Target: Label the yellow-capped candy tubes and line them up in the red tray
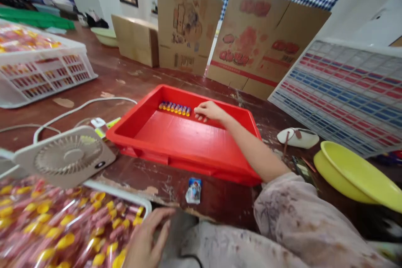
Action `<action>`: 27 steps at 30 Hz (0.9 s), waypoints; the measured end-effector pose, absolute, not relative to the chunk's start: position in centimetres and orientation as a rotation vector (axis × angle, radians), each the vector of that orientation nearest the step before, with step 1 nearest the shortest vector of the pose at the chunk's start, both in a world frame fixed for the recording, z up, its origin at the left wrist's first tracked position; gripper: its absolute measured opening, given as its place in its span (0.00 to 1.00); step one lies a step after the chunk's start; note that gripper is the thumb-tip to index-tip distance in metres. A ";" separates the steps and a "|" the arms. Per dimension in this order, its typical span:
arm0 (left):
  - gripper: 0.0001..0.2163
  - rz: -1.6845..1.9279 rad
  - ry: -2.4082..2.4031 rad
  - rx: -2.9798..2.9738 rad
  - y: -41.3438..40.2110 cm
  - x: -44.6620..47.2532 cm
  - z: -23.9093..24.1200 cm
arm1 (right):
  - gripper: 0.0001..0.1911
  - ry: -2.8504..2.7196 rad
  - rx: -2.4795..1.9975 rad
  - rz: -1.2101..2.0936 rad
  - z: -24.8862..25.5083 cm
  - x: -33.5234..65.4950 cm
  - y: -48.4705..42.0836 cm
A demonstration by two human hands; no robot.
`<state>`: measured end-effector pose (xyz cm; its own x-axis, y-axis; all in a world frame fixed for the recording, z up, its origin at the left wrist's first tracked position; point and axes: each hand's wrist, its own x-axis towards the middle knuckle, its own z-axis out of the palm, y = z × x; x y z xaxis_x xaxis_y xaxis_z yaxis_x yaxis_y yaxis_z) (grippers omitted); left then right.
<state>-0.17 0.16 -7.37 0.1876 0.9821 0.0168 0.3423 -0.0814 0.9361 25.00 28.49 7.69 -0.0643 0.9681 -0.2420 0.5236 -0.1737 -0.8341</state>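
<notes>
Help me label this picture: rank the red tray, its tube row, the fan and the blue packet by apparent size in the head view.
1. Red tray
2. Fan
3. Tube row and blue packet: too alike to rank.

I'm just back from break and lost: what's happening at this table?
One person's right hand is over a red tray, just right of a row of small yellow-ended tubes; whether it holds one is unclear. The row lines the tray's far side. Their left hand is by the rim of a crate of pink-and-yellow pieces.
</notes>
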 end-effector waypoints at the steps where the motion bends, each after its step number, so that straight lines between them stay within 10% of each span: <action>1: 0.12 0.908 1.292 1.737 0.2 0.4 -6.9 | 0.09 -1.637 -1.631 1.195 8.2 25.4 25.7; 9: 0.18 0.656 1.385 2.327 0.9 4.3 -7.8 | 0.15 -1.739 -1.613 1.185 -1.3 26.0 5.8; 27: 0.22 0.397 1.502 2.471 0.7 6.8 -7.8 | 0.20 -1.721 -1.729 1.025 -8.0 26.4 5.8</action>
<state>6.75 0.72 -7.81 0.4406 0.8904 0.1139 0.8304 -0.4525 0.3252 26.42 5.79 -8.00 -0.0771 0.9830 -0.1665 0.6144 -0.0847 -0.7845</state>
